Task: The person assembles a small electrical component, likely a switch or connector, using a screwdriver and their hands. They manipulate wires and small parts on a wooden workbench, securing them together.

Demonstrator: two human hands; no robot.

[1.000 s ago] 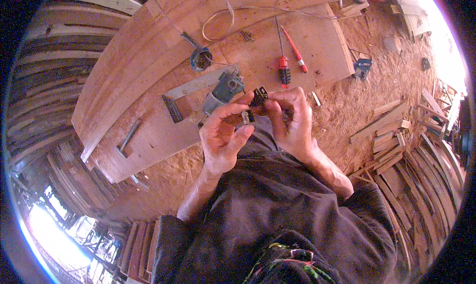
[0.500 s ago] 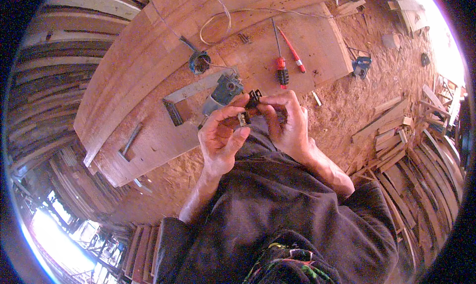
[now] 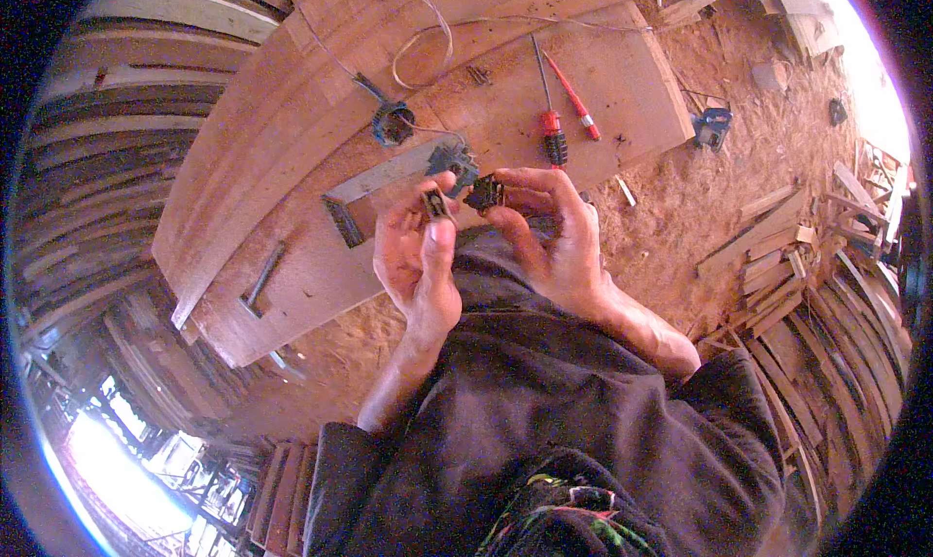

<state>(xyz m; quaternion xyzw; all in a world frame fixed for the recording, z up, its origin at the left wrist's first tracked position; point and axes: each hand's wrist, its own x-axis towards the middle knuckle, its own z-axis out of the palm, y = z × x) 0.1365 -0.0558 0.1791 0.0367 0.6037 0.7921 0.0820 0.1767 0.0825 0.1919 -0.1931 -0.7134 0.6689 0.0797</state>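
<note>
No packages, labels, signs or screens show here — only bare wood.

Warm reddish daylight, blown-out glare at the upper right and lower left rim, strong fisheye bending, soft blurred edges.

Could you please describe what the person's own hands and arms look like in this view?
Both the left hand and the right hand are bare, with no gloves, rings or watch visible. The forearms are uncovered; dark brownish sleeves begin near the elbows.
</note>
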